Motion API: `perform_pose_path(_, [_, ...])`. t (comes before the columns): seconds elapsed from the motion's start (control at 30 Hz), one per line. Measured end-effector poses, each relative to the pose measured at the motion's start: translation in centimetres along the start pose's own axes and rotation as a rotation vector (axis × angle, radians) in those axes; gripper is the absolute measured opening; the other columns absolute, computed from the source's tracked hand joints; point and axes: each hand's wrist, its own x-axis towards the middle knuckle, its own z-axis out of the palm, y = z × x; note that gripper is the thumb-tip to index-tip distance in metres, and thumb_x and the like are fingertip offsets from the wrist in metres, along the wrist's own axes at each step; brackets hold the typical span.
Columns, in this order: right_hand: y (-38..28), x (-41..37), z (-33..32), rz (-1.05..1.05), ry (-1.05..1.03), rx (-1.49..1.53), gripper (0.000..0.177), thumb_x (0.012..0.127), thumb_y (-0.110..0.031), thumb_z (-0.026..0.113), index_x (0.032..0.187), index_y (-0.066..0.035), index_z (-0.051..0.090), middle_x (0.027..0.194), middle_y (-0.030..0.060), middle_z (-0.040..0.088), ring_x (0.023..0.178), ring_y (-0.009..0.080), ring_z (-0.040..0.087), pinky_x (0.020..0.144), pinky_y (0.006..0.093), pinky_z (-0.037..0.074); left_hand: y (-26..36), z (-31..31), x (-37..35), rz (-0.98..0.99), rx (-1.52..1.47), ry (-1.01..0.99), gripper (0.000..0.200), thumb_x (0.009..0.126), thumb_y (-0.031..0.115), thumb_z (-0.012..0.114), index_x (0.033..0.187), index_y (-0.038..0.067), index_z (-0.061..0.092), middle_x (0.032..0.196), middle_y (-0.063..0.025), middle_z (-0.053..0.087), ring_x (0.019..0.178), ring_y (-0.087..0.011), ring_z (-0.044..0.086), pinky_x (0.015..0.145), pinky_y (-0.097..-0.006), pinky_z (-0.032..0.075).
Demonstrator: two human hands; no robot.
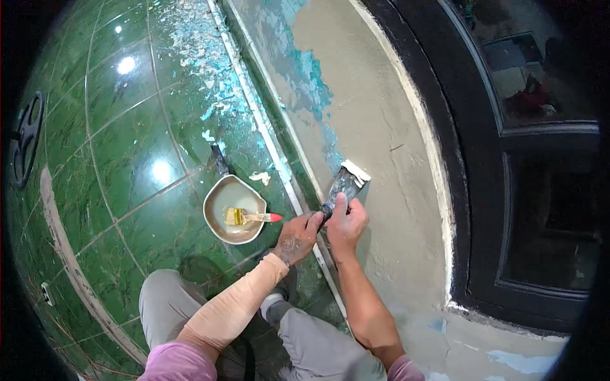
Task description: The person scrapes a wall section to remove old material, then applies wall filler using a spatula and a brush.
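A scraper (340, 184) lies against the wall, with a roll of white scraped coating (356, 173) along its blade edge. My right hand (347, 225) is closed around it just below the blade, thumb laid along the tool. At the lower end of the handle, my left hand (298, 238) is closed as well, its knuckles close to my right hand. The wall (375, 127) is mostly bare grey-beige, with turquoise paint (311, 73) left along its lower part. Left of my hands stands a saucepan (219, 236) of cloudy liquid, a paintbrush (244, 217) resting across it.
Turquoise and white paint flakes (213, 70) litter the green tiled floor (121, 171) along the wall base. A whitish pipe-like strip (270, 146) runs beside the wall. A dark framed door or window (473, 190) stands at right. A black wheel-shaped object (28, 140) is far left.
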Motion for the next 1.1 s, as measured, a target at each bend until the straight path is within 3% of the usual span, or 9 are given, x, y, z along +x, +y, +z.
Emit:
perform_pose_path(0.07, [-0.2,0.8,0.5,-0.024,-0.001,-0.018,0.038,0.091,-0.023,0.059,0.064,0.001,0.049,0.054,0.0207,0.048,0.048,0.0369,0.048,0.049,0.0457,0.035,-1.6,0.4,0.1,0.344,0.198,0.177,0.035,0.101,0.029,0.042,0.091,0.001,0.061,0.079,-0.0234,0.059,0.078,-0.0386,0.061,0.065,-0.0424,0.046])
perform_pose_path(0.1, [0.0,0.3,-0.1,-0.025,0.003,-0.041,0.037,0.091,-0.023,0.06,0.063,0.001,0.05,0.054,0.0205,0.048,0.048,0.0364,0.048,0.049,0.0456,0.035,1.4,-0.9,-0.3,0.043,-0.011,-0.035,0.031,0.101,0.026,0.042,0.095,0.001,0.061,0.081,-0.0221,0.06,0.077,-0.0388,0.061,0.067,-0.0437,0.047])
perform_pose_path(0.37, [-1.1,1.0,-1.2,-0.142,-0.014,-0.112,0.038,0.091,-0.022,0.06,0.062,0.001,0.048,0.053,0.0188,0.045,0.046,0.0269,0.041,0.048,0.0436,0.034,-0.5,0.9,0.0,0.215,0.092,0.024,0.036,0.101,0.03,0.041,0.099,0.002,0.063,0.09,-0.0222,0.065,0.085,-0.0394,0.062,0.075,-0.044,0.048])
perform_pose_path(0.47, [-1.0,0.8,-1.3,-0.116,0.001,-0.063,0.039,0.092,-0.022,0.059,0.062,0.001,0.046,0.054,0.019,0.044,0.047,0.0259,0.038,0.047,0.0423,0.034,0.2,1.7,-0.9,-0.143,-0.031,-0.136,0.027,0.101,0.018,0.039,0.112,0.003,0.059,0.089,-0.0235,0.062,0.086,-0.0409,0.061,0.076,-0.0443,0.049])
perform_pose_path(0.57, [-1.9,2.4,-0.3,-0.13,-0.039,0.004,0.039,0.092,-0.021,0.059,0.063,0.001,0.047,0.053,0.0173,0.042,0.048,0.0235,0.038,0.047,0.0417,0.033,1.5,-1.4,1.2,0.281,0.261,0.048,0.027,0.101,0.017,0.039,0.113,0.002,0.058,0.089,-0.0244,0.061,0.085,-0.0407,0.061,0.075,-0.0435,0.048])
perform_pose_path(0.73, [-3.1,1.9,-1.4,-0.158,-0.016,-0.042,0.037,0.093,-0.022,0.058,0.065,0.001,0.05,0.053,0.0156,0.044,0.048,0.0209,0.04,0.048,0.0399,0.034,2.5,-0.3,-0.1,-0.106,-0.056,-0.166,0.028,0.101,0.02,0.04,0.109,-0.001,0.057,0.092,-0.0248,0.062,0.085,-0.039,0.063,0.072,-0.0396,0.05])
perform_pose_path(0.83, [-5.2,3.5,-0.8,-0.143,-0.086,-0.019,0.035,0.093,-0.021,0.058,0.067,0.001,0.052,0.054,0.0152,0.048,0.049,0.0197,0.043,0.048,0.038,0.036,2.6,-3.0,1.8,0.363,0.23,0.027,0.028,0.101,0.02,0.04,0.108,-0.002,0.057,0.092,-0.024,0.063,0.085,-0.0385,0.063,0.073,-0.0399,0.05])
perform_pose_path(0.87, [-5.1,3.4,-0.9,-0.118,-0.092,-0.026,0.034,0.093,-0.022,0.058,0.068,0.001,0.053,0.054,0.0149,0.048,0.049,0.0195,0.043,0.048,0.0377,0.036,5.5,-5.3,2.3,0.023,0.032,-0.186,0.028,0.1,0.021,0.043,0.108,-0.002,0.058,0.092,-0.0236,0.063,0.083,-0.038,0.063,0.072,-0.0423,0.05])
perform_pose_path(1.1, [-4.7,4.8,-0.6,-0.209,-0.025,-0.07,0.034,0.09,-0.019,0.06,0.064,0.001,0.052,0.052,0.0181,0.045,0.045,0.0219,0.042,0.047,0.0395,0.035,3.9,-2.7,2.9,-0.157,-0.31,-0.158,0.041,0.102,0.037,0.042,0.09,0.004,0.063,0.057,-0.0076,0.051,0.055,-0.0179,0.051,0.056,-0.032,0.044])
